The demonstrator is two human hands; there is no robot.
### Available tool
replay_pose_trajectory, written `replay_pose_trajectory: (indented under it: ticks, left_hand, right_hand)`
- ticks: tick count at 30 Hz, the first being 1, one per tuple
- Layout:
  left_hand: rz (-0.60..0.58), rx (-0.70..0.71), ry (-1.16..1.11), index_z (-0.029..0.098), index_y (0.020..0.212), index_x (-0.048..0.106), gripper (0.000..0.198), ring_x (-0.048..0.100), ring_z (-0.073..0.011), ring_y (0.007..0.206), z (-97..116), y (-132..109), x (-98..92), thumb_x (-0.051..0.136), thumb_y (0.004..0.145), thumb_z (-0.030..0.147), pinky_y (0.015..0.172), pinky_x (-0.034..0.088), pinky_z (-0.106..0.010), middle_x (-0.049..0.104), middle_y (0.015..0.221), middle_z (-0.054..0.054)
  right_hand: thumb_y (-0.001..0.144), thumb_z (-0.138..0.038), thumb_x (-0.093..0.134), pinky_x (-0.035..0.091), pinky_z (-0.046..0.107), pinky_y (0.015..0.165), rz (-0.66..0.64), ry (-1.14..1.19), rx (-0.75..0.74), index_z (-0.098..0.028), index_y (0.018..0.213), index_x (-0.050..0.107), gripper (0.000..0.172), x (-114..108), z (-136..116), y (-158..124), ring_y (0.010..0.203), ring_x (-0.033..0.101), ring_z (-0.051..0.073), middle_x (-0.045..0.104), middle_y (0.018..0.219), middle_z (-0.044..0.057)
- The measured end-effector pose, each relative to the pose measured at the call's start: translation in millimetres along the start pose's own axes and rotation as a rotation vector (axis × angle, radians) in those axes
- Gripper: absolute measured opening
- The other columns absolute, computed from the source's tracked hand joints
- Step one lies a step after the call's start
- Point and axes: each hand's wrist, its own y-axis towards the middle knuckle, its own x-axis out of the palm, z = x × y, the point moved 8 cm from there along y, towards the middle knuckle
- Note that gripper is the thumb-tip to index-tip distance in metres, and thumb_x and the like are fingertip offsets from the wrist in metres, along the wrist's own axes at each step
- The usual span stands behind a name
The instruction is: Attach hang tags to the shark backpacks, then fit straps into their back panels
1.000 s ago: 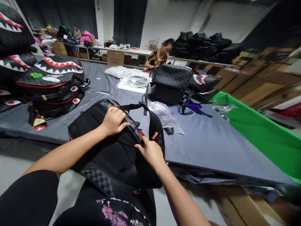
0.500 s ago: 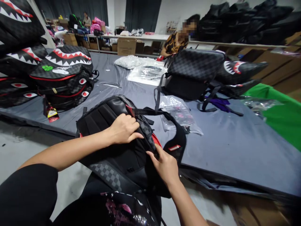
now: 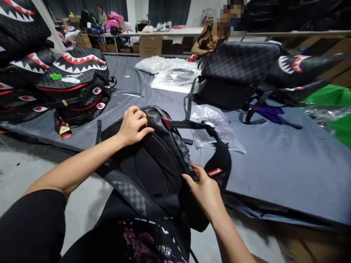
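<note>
A black backpack point(image 3: 153, 164) with grey checkered trim lies back-side up on my lap, leaning on the edge of the grey table point(image 3: 274, 164). My left hand point(image 3: 133, 126) grips its upper edge, fingers curled over the top. My right hand point(image 3: 205, 191) pinches the backpack's right side seam near a red tab, at the base of a shoulder strap point(image 3: 219, 160) that arches over the table edge.
Stacked shark-mouth backpacks point(image 3: 74, 86) sit at the left. Another checkered backpack point(image 3: 236, 73) lies across the table, with clear plastic bags point(image 3: 214, 126) between. A person in a patterned shirt point(image 3: 211, 36) sits opposite. Green cloth point(image 3: 337, 109) covers the right. Cardboard boxes point(image 3: 149, 44) stand behind.
My left hand slid up to the backpack's top edge. My right hand moved down along the side seam. The backpack turned slightly, showing more of its back panel.
</note>
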Motion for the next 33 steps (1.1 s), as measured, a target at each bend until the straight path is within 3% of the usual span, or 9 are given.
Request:
replay_pose_trajectory:
  ticks: [4, 8, 11, 15, 20, 22, 26, 30, 33]
  left_hand:
    - [0.092, -0.003, -0.17, 0.019, 0.071, 0.061, 0.045, 0.053, -0.0228, 0.097, 51, 23, 11.9, 0.045, 0.095, 0.054, 0.107, 0.026, -0.058, 0.065, 0.085, -0.004]
    - [-0.148, 0.094, -0.231, 0.019, 0.085, 0.067, 0.03, 0.05, -0.0282, 0.113, 90, 43, 58.5, 0.057, 0.09, 0.047, 0.115, 0.016, -0.064, 0.066, 0.099, -0.006]
    - [-0.337, 0.079, -0.272, 0.017, 0.093, 0.067, 0.026, 0.047, -0.0332, 0.12, 100, 41, 98.1, 0.064, 0.087, 0.042, 0.111, 0.018, -0.072, 0.066, 0.106, -0.009]
    - [-0.397, 0.039, -0.307, 0.017, 0.1, 0.067, 0.028, 0.044, -0.0362, 0.126, 103, 32, 119.0, 0.069, 0.083, 0.04, 0.109, 0.017, -0.077, 0.064, 0.112, -0.01]
    - [-0.38, 0.019, -0.378, 0.018, 0.104, 0.064, 0.033, 0.034, -0.0384, 0.138, 108, 23, 118.9, 0.072, 0.081, 0.041, 0.11, 0.015, -0.077, 0.06, 0.12, -0.012]
    - [-0.36, -0.014, -0.4, 0.019, 0.104, 0.064, 0.034, 0.03, -0.0393, 0.141, 109, 20, 122.5, 0.072, 0.08, 0.042, 0.111, 0.012, -0.077, 0.059, 0.123, -0.013]
    - [-0.289, -0.029, -0.447, 0.02, 0.1, 0.063, 0.031, 0.027, -0.0378, 0.143, 109, 13, 131.4, 0.07, 0.082, 0.044, 0.113, 0.004, -0.074, 0.057, 0.126, -0.011]
    - [-0.218, -0.029, -0.512, 0.021, 0.093, 0.062, 0.025, 0.029, -0.0341, 0.143, 106, 8, 135.4, 0.065, 0.086, 0.044, 0.116, 0.001, -0.069, 0.059, 0.125, -0.009]
    - [-0.171, -0.048, -0.538, 0.021, 0.088, 0.062, 0.027, 0.032, -0.0323, 0.141, 105, 6, 136.6, 0.063, 0.086, 0.048, 0.117, 0.0, -0.066, 0.062, 0.122, -0.007]
  right_hand:
    - [0.084, -0.043, 0.066, 0.055, 0.033, 0.062, 0.086, 0.055, 0.001, -0.015, 0.132, 0.056, 0.057, -39, -14, -15, 0.066, 0.072, 0.025, 0.076, 0.096, 0.013]
    - [0.088, -0.034, 0.063, 0.056, 0.034, 0.07, 0.553, 0.195, -0.132, -0.019, 0.118, 0.065, 0.034, -97, -47, -34, 0.066, 0.071, 0.02, 0.074, 0.102, 0.01]
    - [0.093, -0.027, 0.057, 0.056, 0.029, 0.062, 0.805, 0.544, -0.235, -0.022, 0.115, 0.062, 0.023, -105, -56, -26, 0.061, 0.069, 0.014, 0.073, 0.097, 0.005]
    - [0.096, -0.035, 0.051, 0.056, 0.028, 0.059, 0.763, 0.789, -0.233, -0.02, 0.107, 0.058, 0.02, -63, -40, 23, 0.061, 0.068, 0.014, 0.072, 0.09, 0.004]
    - [0.092, -0.039, 0.051, 0.057, 0.036, 0.078, 0.554, 0.572, -0.203, -0.018, 0.1, 0.063, 0.026, -19, -5, 40, 0.083, 0.07, 0.02, 0.07, 0.096, 0.01]
    - [0.091, -0.045, 0.051, 0.056, 0.036, 0.075, 0.521, 0.557, -0.192, -0.017, 0.104, 0.063, 0.033, -19, 9, 35, 0.082, 0.068, 0.021, 0.068, 0.096, 0.01]
    - [0.091, -0.062, 0.044, 0.046, 0.025, 0.046, 0.457, 0.858, 0.032, -0.017, 0.108, 0.061, 0.051, -25, 36, 39, 0.049, 0.056, 0.013, 0.062, 0.067, 0.0]
    - [0.083, -0.056, 0.064, 0.05, 0.025, 0.055, 0.36, 0.936, 0.151, -0.018, 0.105, 0.063, 0.044, -24, 28, 51, 0.054, 0.059, 0.012, 0.067, 0.072, -0.001]
    - [0.079, -0.05, 0.069, 0.05, 0.027, 0.059, 0.481, 0.78, 0.178, -0.017, 0.085, 0.064, 0.033, -30, 23, 53, 0.057, 0.058, 0.013, 0.064, 0.068, -0.001]
